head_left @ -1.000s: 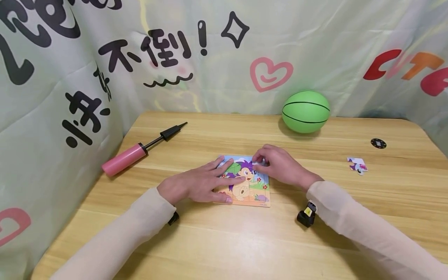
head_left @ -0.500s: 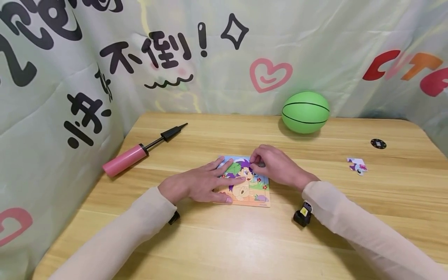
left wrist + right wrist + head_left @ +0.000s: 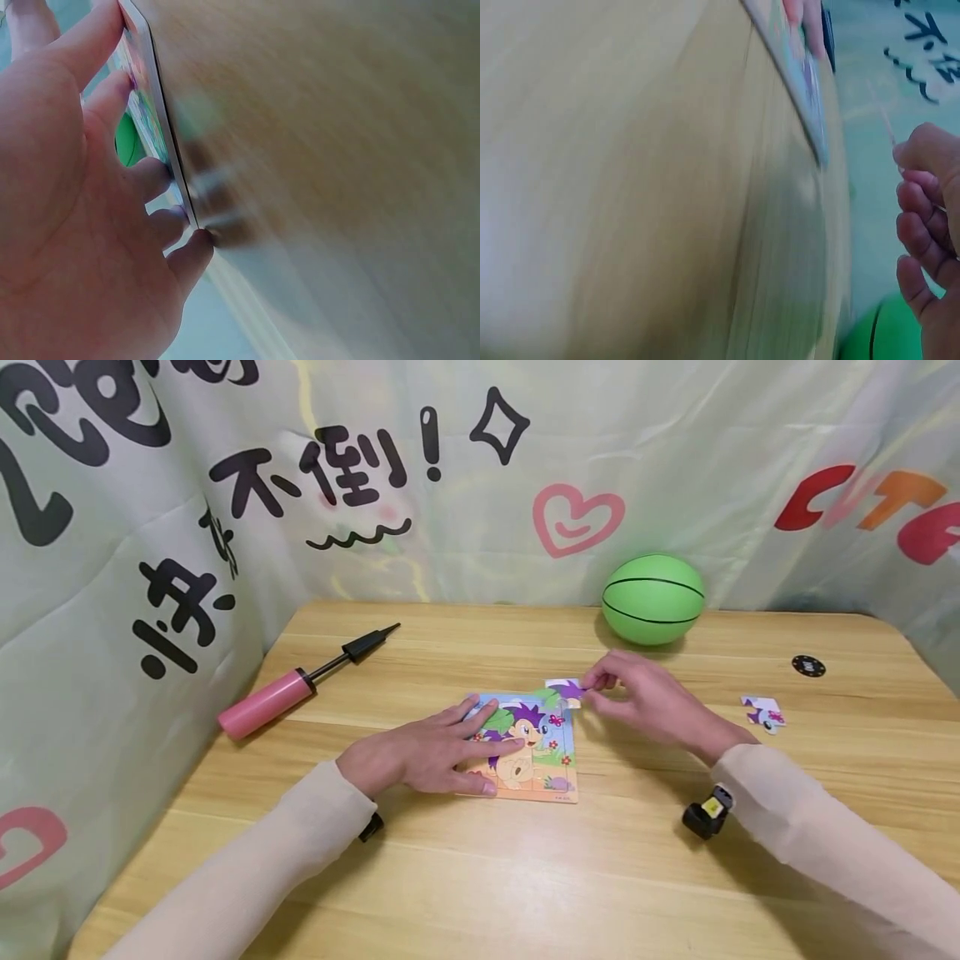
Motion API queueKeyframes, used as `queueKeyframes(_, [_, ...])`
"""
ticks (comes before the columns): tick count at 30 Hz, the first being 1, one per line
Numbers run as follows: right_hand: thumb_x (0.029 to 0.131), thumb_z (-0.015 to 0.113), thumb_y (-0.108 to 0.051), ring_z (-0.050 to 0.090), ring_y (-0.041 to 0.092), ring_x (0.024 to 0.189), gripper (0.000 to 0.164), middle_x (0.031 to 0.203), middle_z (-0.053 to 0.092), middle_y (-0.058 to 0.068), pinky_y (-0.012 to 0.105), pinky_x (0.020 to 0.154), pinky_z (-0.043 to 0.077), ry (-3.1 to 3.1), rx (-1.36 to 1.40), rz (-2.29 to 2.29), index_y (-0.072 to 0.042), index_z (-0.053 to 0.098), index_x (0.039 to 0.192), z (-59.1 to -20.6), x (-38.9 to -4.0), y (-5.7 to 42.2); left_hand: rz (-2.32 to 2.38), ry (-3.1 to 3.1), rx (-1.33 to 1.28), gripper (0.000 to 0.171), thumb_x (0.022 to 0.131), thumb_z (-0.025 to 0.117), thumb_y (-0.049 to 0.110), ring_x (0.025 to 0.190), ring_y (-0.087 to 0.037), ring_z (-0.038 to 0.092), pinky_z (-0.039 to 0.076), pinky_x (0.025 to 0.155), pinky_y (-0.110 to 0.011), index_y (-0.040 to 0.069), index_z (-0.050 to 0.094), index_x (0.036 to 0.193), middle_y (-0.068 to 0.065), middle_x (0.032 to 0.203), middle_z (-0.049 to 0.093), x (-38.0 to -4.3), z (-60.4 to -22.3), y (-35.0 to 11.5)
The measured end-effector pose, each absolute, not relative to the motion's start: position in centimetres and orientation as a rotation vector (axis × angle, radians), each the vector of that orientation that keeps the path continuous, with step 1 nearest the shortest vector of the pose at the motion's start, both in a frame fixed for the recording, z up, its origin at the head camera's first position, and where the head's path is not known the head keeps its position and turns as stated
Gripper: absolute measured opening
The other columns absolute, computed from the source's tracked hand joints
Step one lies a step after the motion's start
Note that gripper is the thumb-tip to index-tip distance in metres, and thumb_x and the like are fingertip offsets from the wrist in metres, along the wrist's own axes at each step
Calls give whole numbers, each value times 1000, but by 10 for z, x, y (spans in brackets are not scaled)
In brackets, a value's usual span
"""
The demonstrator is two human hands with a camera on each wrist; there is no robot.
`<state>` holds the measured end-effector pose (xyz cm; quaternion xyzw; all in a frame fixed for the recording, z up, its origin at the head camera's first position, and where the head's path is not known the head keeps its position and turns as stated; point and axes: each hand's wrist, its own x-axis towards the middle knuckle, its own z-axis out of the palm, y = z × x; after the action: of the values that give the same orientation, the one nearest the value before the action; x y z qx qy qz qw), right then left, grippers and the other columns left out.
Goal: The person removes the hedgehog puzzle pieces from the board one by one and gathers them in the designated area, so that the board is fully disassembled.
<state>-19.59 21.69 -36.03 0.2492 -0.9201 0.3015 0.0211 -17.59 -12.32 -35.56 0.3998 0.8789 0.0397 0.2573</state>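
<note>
A jigsaw puzzle board [image 3: 557,772] with a cartoon hedgehog lies flat mid-table. My left hand [image 3: 423,756] rests on its left part with fingers spread, covering some of the picture. In the left wrist view, those fingers [image 3: 154,180] reach along the board's edge. My right hand [image 3: 652,697] pinches a puzzle piece [image 3: 566,691] with purple spikes and a green patch between thumb and fingertips. That piece hovers over the board's far right corner. Edge-on in the right wrist view, the piece [image 3: 886,121] appears as a thin sliver, apart from the board.
Another puzzle piece [image 3: 763,714] lies to the right, with a black round chip [image 3: 808,666] beyond it. A green ball [image 3: 653,600] sits at the table's back edge by the printed curtain. On the left lies a pink hand pump [image 3: 270,702].
My right hand has lifted away from the board, moving right and slightly back, and the pinched piece now shows clearly. The left hand stays where it was on the board.
</note>
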Motion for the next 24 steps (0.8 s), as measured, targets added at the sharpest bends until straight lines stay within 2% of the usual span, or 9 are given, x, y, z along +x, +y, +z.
queueKeyframes(5, [97, 81, -7, 65, 15, 98, 14, 106, 74, 0, 25, 88, 56, -2769, 779, 872, -12, 76, 109, -361, -190, 254, 110, 2385, 1084, 71, 110, 51, 63, 170, -36, -15, 3, 139, -55, 44, 25, 173, -12, 184, -10, -176, -357, -124])
queueKeyframes(8, [93, 84, -3, 62, 6, 94, 18, 102, 74, -3, 15, 83, 51, -2711, 786, 808, -13, 77, 107, -363, -188, 278, 112, 2389, 1082, 71, 110, 51, 63, 170, -36, -15, 3, 139, -54, 44, 25, 173, -11, 184, -10, -176, -358, -124])
queueKeyframes(13, [90, 86, 0, 55, -6, 91, 23, 100, 73, -4, 12, 77, 45, -2724, 709, 742, -12, 78, 107, -365, -184, 313, 138, 2388, 1077, 71, 110, 53, 63, 171, -36, -15, 5, 139, -55, 44, 26, 173, -10, 184, -10, -176, -357, -125])
queueKeyframes(24, [99, 81, -7, 52, -6, 84, 14, 98, 71, 0, 7, 72, 42, -2863, 501, 715, -8, 78, 112, -370, -176, 366, 141, 2384, 1080, 71, 109, 53, 63, 171, -35, -14, 7, 139, -56, 45, 26, 172, -9, 185, -10, -177, -357, -126])
